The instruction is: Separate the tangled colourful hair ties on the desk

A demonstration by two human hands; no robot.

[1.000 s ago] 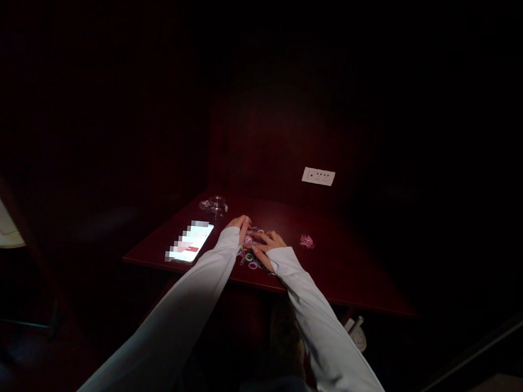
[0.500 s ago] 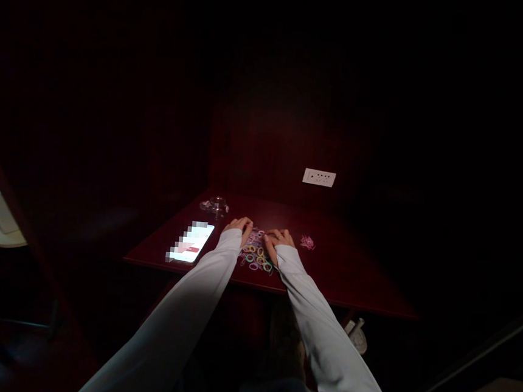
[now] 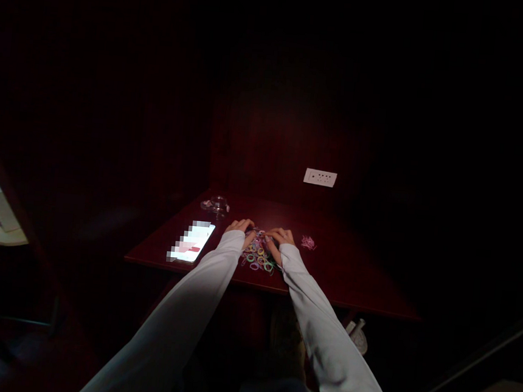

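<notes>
1. Colored bands (image 3: 256, 260) lie in a loose pile on the dark red tabletop (image 3: 350, 283), near its front edge and between the forearms; the far part is partly covered by fingers.
2. Left hand (image 3: 241, 228) curls over the pile's far left side, its fingertips hard to make out; whether it grips a band cannot be told.
3. Right hand (image 3: 280, 238) bends its fingers over the far right side, thumb toward the bands; its grasp cannot be told either.
4. Right of that hand, apart from the pile, sits a pink tangle (image 3: 308, 243), its strands too small to separate.
5. A phone (image 3: 200, 239) lies left of the left forearm, its lit screen partly pixelated.
6. Behind it stands a clear container (image 3: 219, 203), contents unclear.
7. Below the tabletop, a whitish object (image 3: 359, 339) is partly hidden by shadow.
</notes>
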